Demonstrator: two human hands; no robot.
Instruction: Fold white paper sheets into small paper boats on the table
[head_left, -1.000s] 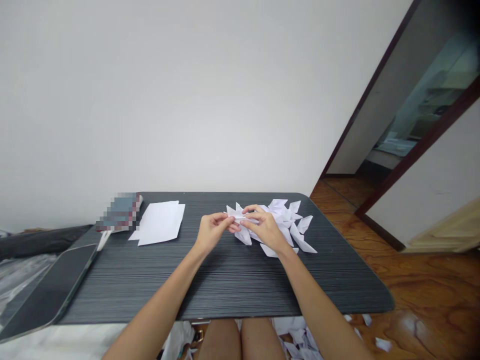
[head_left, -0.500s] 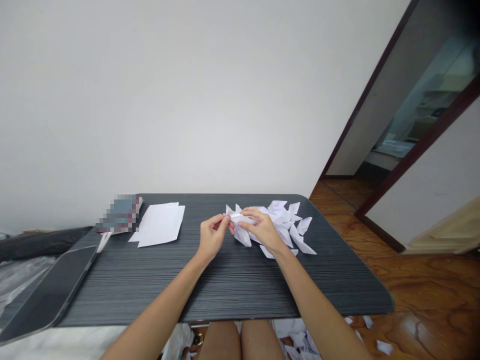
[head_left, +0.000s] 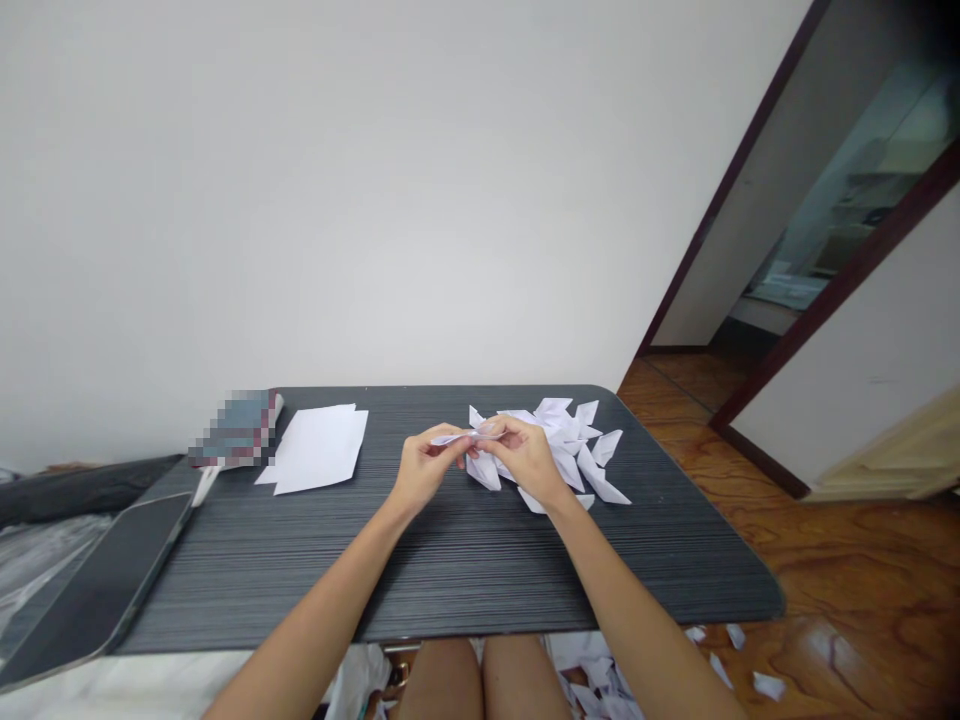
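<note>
Between my two hands is a small folded piece of white paper [head_left: 474, 434], seen nearly edge-on. My left hand [head_left: 426, 462] pinches its left part with thumb and fingers. On the other side, my right hand [head_left: 525, 452] grips its right part. The fingers cover much of the paper, so its full shape is hidden. Just behind and right of my right hand lies a heap of folded white paper pieces [head_left: 592, 470] on the dark table [head_left: 465, 580], partly covered by that hand.
White paper sheets [head_left: 321, 450] lie at the table's left, beside a blurred-out item [head_left: 238, 425]. A dark tablet-like slab [head_left: 105, 580] rests at the left edge. Paper scraps [head_left: 769, 685] are on the wooden floor, right. A wall [head_left: 420, 200] stands behind the table.
The folded paper has been turned from showing its pointed, spread face to a flatter, nearly edge-on position. Both hands stay almost in place, with the left fingers now further along it.
</note>
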